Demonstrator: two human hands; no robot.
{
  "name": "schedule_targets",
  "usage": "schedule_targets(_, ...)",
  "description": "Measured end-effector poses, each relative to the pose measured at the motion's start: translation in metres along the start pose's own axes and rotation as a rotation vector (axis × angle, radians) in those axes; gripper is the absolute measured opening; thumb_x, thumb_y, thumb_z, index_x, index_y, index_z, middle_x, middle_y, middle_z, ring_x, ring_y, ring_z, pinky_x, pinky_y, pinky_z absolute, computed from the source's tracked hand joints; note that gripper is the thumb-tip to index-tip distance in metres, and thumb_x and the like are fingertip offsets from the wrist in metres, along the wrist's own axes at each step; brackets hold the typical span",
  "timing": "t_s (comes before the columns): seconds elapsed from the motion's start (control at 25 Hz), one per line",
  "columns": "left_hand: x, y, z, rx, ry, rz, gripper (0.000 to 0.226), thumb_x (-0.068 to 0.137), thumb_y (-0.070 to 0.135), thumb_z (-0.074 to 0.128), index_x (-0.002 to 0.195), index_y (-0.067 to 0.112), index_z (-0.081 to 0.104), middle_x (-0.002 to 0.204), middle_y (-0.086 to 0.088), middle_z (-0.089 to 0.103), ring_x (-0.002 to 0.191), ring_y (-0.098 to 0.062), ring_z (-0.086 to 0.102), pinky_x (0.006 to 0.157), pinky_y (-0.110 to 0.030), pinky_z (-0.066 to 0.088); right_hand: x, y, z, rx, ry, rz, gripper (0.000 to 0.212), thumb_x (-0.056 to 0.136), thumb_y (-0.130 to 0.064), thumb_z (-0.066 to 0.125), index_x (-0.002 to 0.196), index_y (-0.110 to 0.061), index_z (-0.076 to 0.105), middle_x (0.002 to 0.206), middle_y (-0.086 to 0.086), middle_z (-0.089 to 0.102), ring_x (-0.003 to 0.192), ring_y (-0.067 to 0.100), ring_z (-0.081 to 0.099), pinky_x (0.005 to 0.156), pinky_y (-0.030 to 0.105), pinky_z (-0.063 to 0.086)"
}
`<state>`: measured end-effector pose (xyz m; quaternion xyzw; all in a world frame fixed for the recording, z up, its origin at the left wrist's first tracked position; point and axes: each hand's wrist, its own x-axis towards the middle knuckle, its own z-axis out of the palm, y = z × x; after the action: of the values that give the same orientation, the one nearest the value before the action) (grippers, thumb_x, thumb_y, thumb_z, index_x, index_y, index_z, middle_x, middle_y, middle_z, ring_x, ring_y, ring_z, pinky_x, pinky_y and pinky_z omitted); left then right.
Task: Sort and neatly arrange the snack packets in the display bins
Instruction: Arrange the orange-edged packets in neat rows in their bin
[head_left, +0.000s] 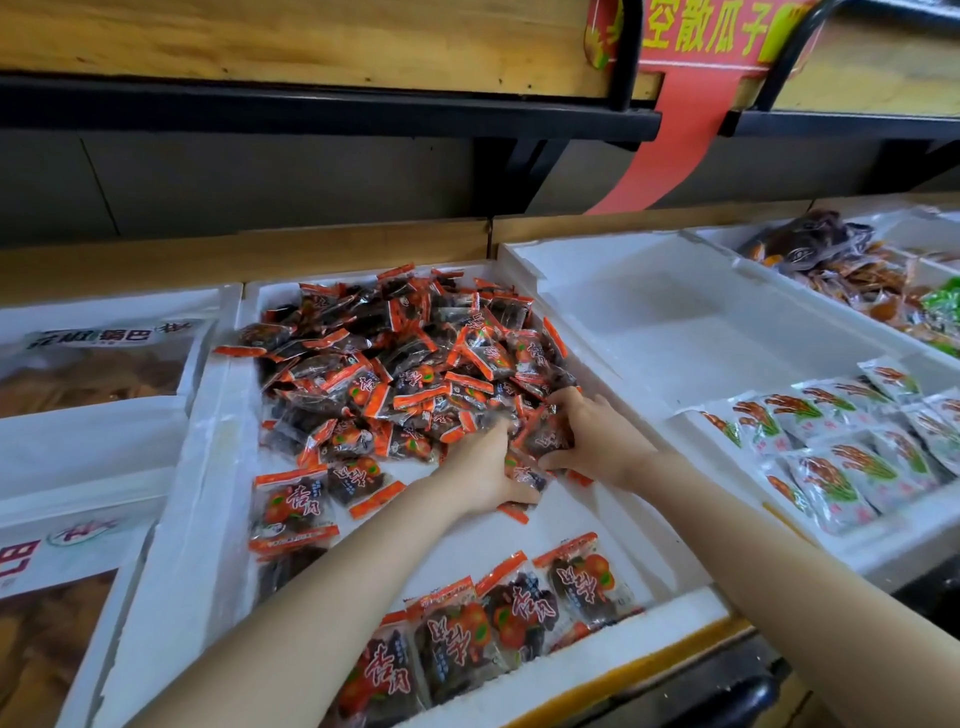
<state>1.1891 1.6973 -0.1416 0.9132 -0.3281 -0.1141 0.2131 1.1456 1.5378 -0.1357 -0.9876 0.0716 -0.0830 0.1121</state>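
Note:
A loose heap of orange-edged dark snack packets (395, 358) fills the far part of the middle white foam bin (208, 467). My left hand (483, 467) and my right hand (597, 436) reach into the heap's near right edge, facing each other. Both have curled fingers round a small bunch of the packets (540, 441) between them. A short row of the same packets (498, 623) lies side by side along the bin's near wall. Two more packets (291, 509) lie flat at the left.
The white foam bin to the right (675, 312) holds white and green packets (852, 447) at its near end. Further right lie brown and orange packets (831, 260). Large bagged goods (93, 358) sit in the left bins. A wooden shelf (311, 47) overhangs the back.

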Motion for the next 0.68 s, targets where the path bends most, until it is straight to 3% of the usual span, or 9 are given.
schedule_targets(0.08, -0.003, 0.004, -0.002, 0.01, -0.028, -0.068, 0.068, 0.077, 0.037, 0.077, 0.127, 0.006, 0.042, 0.114, -0.009, 0.056, 0.092, -0.02, 0.051, 0.064, -0.03, 0.04, -0.001, -0.001, 0.0, 0.008, 0.008, -0.007, 0.053, 0.069, -0.047, 0.076, 0.109, -0.02, 0.054, 0.103, 0.0, 0.056, 0.102, 0.022, 0.048, 0.08, 0.029, 0.04)
schedule_targets(0.16, -0.01, 0.007, -0.003, -0.037, -0.022, -0.096, 0.059, 0.081, 0.034, 0.074, 0.12, 0.005, 0.041, 0.109, -0.007, 0.05, 0.085, -0.017, 0.044, 0.052, -0.023, 0.031, -0.005, -0.003, -0.003, -0.009, 0.015, -0.029, 0.034, 0.071, -0.047, 0.074, 0.079, -0.023, 0.051, 0.082, -0.005, 0.051, 0.087, 0.019, 0.046, 0.068, 0.027, 0.034)
schedule_targets(0.28, -0.021, 0.009, -0.009, -0.237, 0.082, -0.114, 0.044, 0.085, 0.02, 0.072, 0.11, 0.009, 0.038, 0.093, -0.002, 0.046, 0.069, -0.011, 0.044, 0.044, -0.021, 0.034, -0.014, -0.006, -0.02, 0.168, 0.071, 0.004, 0.036, 0.075, -0.046, 0.072, 0.092, -0.02, 0.054, 0.089, -0.005, 0.06, 0.086, 0.016, 0.055, 0.071, 0.03, 0.044)
schedule_targets(0.4, -0.033, 0.01, -0.02, -0.3, 0.226, -0.109, 0.04, 0.08, 0.02, 0.077, 0.099, 0.013, 0.043, 0.085, 0.002, 0.045, 0.067, -0.01, 0.043, 0.048, -0.02, 0.032, -0.03, -0.008, -0.051, 0.281, 0.127, 0.041, 0.036, 0.077, -0.046, 0.069, 0.091, -0.019, 0.049, 0.078, -0.006, 0.056, 0.071, 0.013, 0.052, 0.061, 0.026, 0.039)
schedule_targets(0.52, -0.044, 0.01, -0.023, -0.395, 0.314, -0.038, 0.031, 0.08, 0.026, 0.076, 0.087, 0.005, 0.055, 0.076, -0.005, 0.048, 0.065, -0.017, 0.043, 0.056, -0.026, 0.031, -0.05, -0.004, -0.064, 0.243, 0.04, 0.063, 0.035, 0.087, -0.045, 0.058, 0.094, -0.01, 0.057, 0.081, 0.003, 0.06, 0.073, 0.017, 0.054, 0.061, 0.024, 0.04)
schedule_targets(0.6, -0.054, 0.012, -0.022, -0.497, 0.351, -0.001, 0.029, 0.084, 0.029, 0.071, 0.082, 0.008, 0.052, 0.074, -0.008, 0.044, 0.066, -0.018, 0.04, 0.059, -0.028, 0.029, -0.064, 0.002, -0.062, 0.182, -0.071, 0.051, 0.035, 0.088, -0.042, 0.059, 0.097, -0.008, 0.06, 0.081, 0.003, 0.06, 0.076, 0.02, 0.054, 0.065, 0.028, 0.038)
schedule_targets(0.68, -0.064, 0.013, -0.021, -0.57, 0.374, -0.014, 0.032, 0.087, 0.029, 0.067, 0.078, 0.006, 0.047, 0.07, -0.006, 0.039, 0.064, -0.018, 0.036, 0.059, -0.028, 0.027, -0.075, 0.007, -0.056, 0.105, -0.136, 0.038, 0.03, 0.084, -0.04, 0.064, 0.092, -0.012, 0.058, 0.073, -0.003, 0.054, 0.071, 0.016, 0.05, 0.059, 0.024, 0.035)
